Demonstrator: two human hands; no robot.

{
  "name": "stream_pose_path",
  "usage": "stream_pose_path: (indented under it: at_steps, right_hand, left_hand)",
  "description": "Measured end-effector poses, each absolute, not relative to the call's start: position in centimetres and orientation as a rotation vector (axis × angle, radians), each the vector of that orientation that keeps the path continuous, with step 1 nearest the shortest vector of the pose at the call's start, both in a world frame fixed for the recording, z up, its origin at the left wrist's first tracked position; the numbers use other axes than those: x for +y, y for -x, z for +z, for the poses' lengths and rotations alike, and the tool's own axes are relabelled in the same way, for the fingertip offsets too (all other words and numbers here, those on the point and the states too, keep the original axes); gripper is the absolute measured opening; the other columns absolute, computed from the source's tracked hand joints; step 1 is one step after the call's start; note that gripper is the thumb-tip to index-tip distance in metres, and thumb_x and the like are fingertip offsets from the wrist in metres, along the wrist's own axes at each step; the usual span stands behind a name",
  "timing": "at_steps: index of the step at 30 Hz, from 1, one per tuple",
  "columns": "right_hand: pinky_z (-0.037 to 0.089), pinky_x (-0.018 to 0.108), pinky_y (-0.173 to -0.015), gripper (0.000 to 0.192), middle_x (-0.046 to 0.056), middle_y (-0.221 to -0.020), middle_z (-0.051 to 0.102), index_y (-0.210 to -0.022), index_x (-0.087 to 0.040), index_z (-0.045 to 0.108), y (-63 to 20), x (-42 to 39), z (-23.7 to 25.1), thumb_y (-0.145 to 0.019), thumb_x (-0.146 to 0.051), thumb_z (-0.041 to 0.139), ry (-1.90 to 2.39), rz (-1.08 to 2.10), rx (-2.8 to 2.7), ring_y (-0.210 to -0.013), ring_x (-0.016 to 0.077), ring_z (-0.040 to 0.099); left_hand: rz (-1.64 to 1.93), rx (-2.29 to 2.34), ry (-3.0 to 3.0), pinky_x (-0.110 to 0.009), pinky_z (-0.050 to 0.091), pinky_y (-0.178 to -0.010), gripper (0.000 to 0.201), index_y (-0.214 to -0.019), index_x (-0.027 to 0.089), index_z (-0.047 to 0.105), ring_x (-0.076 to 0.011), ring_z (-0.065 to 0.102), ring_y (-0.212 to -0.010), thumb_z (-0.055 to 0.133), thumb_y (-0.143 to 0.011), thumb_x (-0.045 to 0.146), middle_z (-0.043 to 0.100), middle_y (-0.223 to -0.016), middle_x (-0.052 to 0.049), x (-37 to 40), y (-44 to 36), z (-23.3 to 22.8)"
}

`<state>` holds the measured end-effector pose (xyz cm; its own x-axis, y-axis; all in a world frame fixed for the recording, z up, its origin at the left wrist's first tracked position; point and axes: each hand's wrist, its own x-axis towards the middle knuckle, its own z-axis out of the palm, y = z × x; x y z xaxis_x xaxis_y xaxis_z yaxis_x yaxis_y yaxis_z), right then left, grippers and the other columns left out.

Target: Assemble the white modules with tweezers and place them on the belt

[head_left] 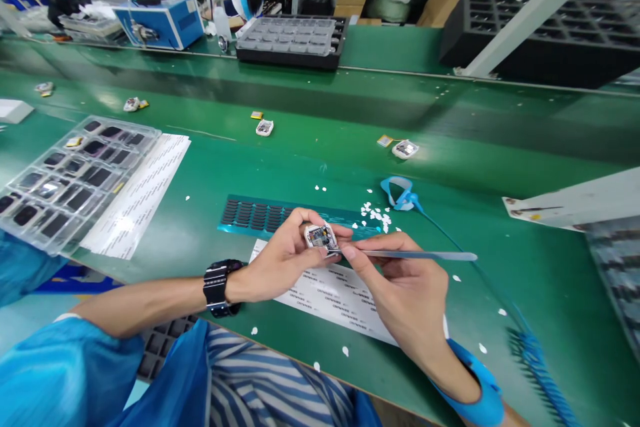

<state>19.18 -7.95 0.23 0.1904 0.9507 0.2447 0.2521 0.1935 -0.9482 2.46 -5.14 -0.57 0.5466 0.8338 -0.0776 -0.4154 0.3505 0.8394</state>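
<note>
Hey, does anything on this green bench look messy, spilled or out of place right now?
Yes: small white scraps lie scattered over the green bench, thickest just beyond the left hand holding the small white device, with strays near the right hand.

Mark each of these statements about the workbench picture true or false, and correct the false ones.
1. The left hand holds a small white device case. True.
2. The right hand holds a screwdriver. False: it holds tweezers.
3. A black watch sits on the left wrist. True.
4. The clear tray lies at the person's right. False: it lies at the left.
5. The green bench bears scattered white scraps. True.
</note>
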Motion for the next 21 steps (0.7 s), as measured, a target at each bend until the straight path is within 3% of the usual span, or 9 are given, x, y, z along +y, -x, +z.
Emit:
stream_pose_path:
  at_steps: [9, 13, 16, 19, 21]
  right_hand:
    - [0.062, 0.034, -0.051, 0.037, 0.005, -0.077, 0.074, -0.078, -0.023, 0.064, -20.2, -7.2, 1.0, -0.074, -0.055, 0.083, 1.342, 0.797, -1.114, -0.065, 0.0237, 0.075]
    - [0.060, 0.032, -0.048, 0.037, 0.006, -0.076, 0.073, -0.078, -0.022, 0.067, -20.9, -6.6, 0.3, -0.075, -0.056, 0.081, 1.363, 0.790, -1.178, -0.061, 0.0229, 0.074]
    - [0.059, 0.032, -0.046, 0.039, 0.005, -0.075, 0.071, -0.077, -0.021, 0.068, -21.2, -6.1, -0.2, -0.074, -0.058, 0.081, 1.353, 0.813, -1.212, -0.057, 0.0212, 0.072]
    - [0.059, 0.031, -0.047, 0.042, 0.004, -0.071, 0.070, -0.077, -0.020, 0.068, -21.4, -5.7, -0.4, -0.073, -0.060, 0.081, 1.341, 0.829, -1.224, -0.055, 0.0202, 0.071]
    - [0.059, 0.030, -0.047, 0.043, 0.005, -0.071, 0.071, -0.075, -0.019, 0.068, -21.4, -5.6, -0.5, -0.072, -0.060, 0.081, 1.328, 0.827, -1.225, -0.054, 0.0199, 0.071]
  left_hand:
    - [0.898, 0.732, -0.980, -0.033, 0.057, -0.084, 0.038, -0.099, 0.022, 0.038, -0.0188, 0.074, -0.095, 0.066, -0.078, 0.006, 0.073, -0.103, -0.006, -3.3, -1.8, 0.6]
    - [1.092, 0.903, -1.175, -0.033, 0.057, -0.089, 0.046, -0.111, 0.022, 0.037, -0.0180, 0.072, -0.103, 0.067, -0.080, 0.006, 0.067, -0.117, -0.008, 2.4, 0.5, 1.5]
    - [1.161, 1.475, -1.339, -0.026, 0.056, -0.090, 0.041, -0.118, 0.021, 0.037, -0.0125, 0.071, -0.103, 0.057, -0.088, 0.003, 0.062, -0.123, -0.008, 8.6, 3.4, 1.6]
    - [1.170, 1.717, -1.345, -0.031, 0.056, -0.090, 0.046, -0.128, 0.019, 0.034, -0.0157, 0.070, -0.103, 0.054, -0.090, 0.005, 0.060, -0.124, -0.012, 13.5, 6.6, 1.3]
    - [1.120, 1.861, -1.357, -0.040, 0.055, -0.091, 0.048, -0.127, 0.015, 0.039, -0.0236, 0.070, -0.102, 0.063, -0.086, 0.008, 0.061, -0.118, -0.016, 15.3, 8.2, 0.9]
